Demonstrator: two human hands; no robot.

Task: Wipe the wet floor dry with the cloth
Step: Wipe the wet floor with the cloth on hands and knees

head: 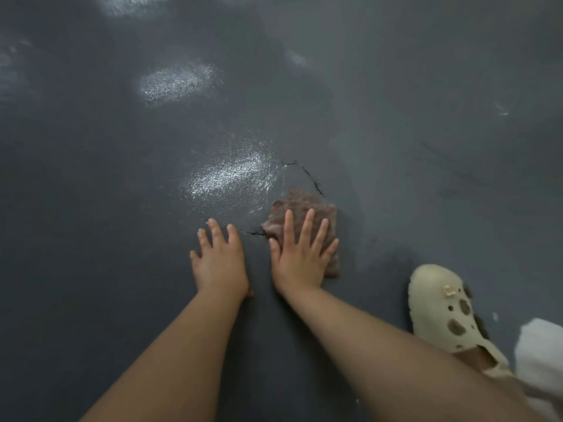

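Both hands lie flat-fingered, left hand [220,263] on the floor [91,208], right hand [300,257] pressing the cloth [304,205]; a soaked cloth may smear water.

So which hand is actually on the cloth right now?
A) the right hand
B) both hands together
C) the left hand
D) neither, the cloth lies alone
A: the right hand lies flat with spread fingers on the brownish cloth, while the left hand rests beside it on the bare dark floor, apart from the cloth.
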